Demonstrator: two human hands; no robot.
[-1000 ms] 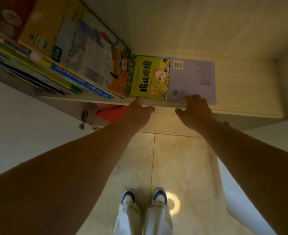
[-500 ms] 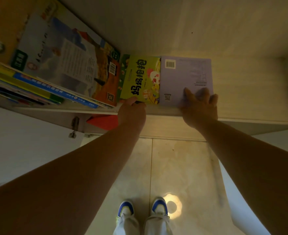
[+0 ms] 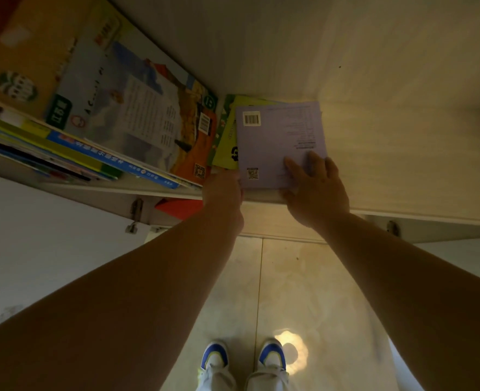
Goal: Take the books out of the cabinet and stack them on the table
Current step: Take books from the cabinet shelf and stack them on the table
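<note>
A lilac book (image 3: 275, 136) lies back cover up on the cabinet shelf (image 3: 402, 165), now covering most of a green-yellow picture book (image 3: 226, 145) under it. My right hand (image 3: 315, 190) presses flat on the lilac book's near right corner, fingers spread. At the near left corner of the two books my left hand (image 3: 223, 190) is curled at their edge; its fingertips are hidden. A large illustrated book (image 3: 137, 119) leans against a row of slanted books (image 3: 49, 148) on the left.
The shelf to the right of the lilac book is bare wood. A red object (image 3: 179, 206) shows below the shelf edge. White cabinet doors (image 3: 35, 249) stand open on both sides. Tiled floor and my shoes (image 3: 244, 362) are below.
The lilac book has slid left over the green-yellow book, hiding most of it. My right hand moved up onto its cover; my left hand shifted to the books' left corner.
</note>
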